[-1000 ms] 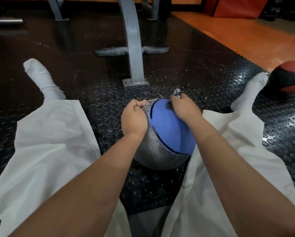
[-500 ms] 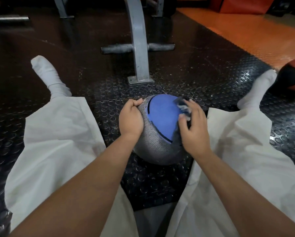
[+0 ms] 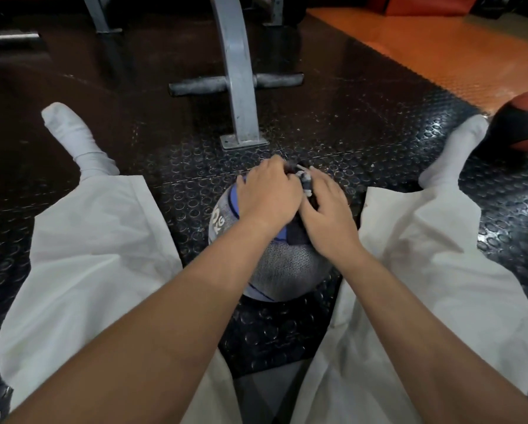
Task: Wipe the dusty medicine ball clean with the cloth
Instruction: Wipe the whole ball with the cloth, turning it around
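1. medicine ball [image 3: 282, 272]: sits on the floor between the spread legs, under both hands; round, with grey pebbled skin, blue panels and white "KG" lettering.
2. cloth [image 3: 296, 237]: dark and crumpled, with pale threads at its far end; lies over the ball's top, caught between the two hands.
3. left hand [image 3: 267, 195]: grips the ball's crown, fingers curled over it, fingertips hidden by the cloth's far edge.
4. right hand [image 3: 328, 214]: presses on the cloth, fingers nearly straight and slightly spread, thumb stretched across the dark fabric.
5. floor [image 3: 379, 133]: glossy black rubber, studded with raised round dots.
6. trousers [image 3: 103, 255] and socks [image 3: 76, 139]: white, soft, creased.
7. metal post [image 3: 238, 71]: grey and curved, with its flat foot plate just beyond the ball.
8. second ball [image 3: 525, 127]: red and black, beside the right foot.
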`<state>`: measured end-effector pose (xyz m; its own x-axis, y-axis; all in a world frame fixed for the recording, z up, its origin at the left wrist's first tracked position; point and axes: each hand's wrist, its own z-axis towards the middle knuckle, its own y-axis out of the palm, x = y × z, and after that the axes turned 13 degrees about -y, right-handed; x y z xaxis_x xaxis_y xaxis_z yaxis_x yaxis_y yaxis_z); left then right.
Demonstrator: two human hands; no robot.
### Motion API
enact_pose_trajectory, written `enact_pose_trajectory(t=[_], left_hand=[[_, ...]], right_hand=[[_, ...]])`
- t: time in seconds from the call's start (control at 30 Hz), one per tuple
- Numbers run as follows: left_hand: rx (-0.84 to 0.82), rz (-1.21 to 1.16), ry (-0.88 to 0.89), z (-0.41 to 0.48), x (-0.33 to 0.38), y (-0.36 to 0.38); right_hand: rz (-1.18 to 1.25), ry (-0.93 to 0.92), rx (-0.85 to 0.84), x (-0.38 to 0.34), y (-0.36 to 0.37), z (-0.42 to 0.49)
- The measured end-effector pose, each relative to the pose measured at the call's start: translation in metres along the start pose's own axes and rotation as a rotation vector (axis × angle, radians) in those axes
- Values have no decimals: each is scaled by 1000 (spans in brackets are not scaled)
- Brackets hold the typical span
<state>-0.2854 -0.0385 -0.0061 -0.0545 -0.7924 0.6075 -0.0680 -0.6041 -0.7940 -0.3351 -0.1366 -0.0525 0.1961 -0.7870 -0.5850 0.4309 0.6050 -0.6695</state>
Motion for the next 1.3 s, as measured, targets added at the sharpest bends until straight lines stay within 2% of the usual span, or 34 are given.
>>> enact_pose_trajectory(t=[0.07,0.1,0.23,0.3,0.37,0.43,0.5,0.53,0.6,0.67,0.7,0.77,0.83,0.97,1.07,1.17,1.23,1.3], left_hand=[[-20,71,-3,8,-4,-2],[-32,79,0,10,-8,-4],[-76,40,-41,20,-25,-12],[-91,93,-96,28,-28,-13],[-98,221,-115,30,-27,-14],[-102,307,-97,22,-27,-11],[-42,288,-70,16,-32,-10],[-7,256,-54,16,-34,-11],[-1,189,-76,28,-40,-15],[-77,113,-143,49,-44,-22],[-133,59,-156,61,-44,-25],[-233,-34,-183,78,-43,-31],[-284,-120,-224,90,-42,-34],[-324,-136,-182,99,-52,-38],[-229,-107,-82,100,-65,-35],[-132,-38,-142,99,-73,-31],[-85,-43,-236,104,-73,-28],[-80,-24,-319,111,-72,-29]], right_hand=[[192,66,83,11,2,-5],[310,159,141,17,5,-7],[855,716,183,33,17,-20],[985,882,144,34,26,-25],[985,926,115,35,33,-22],[980,878,130,32,32,-13],[926,775,157,26,31,1],[820,709,155,22,32,8],[436,549,98,7,39,16],[39,340,118,-21,49,11],[-82,203,142,-34,55,4],[-209,-33,140,-52,69,-14],[-253,-155,76,-51,79,-28],[-218,-138,26,-46,72,2],[-93,45,-85,-27,61,54],[122,273,-276,-7,57,103],[118,290,-325,-9,61,118],[8,219,-294,-17,68,112]])
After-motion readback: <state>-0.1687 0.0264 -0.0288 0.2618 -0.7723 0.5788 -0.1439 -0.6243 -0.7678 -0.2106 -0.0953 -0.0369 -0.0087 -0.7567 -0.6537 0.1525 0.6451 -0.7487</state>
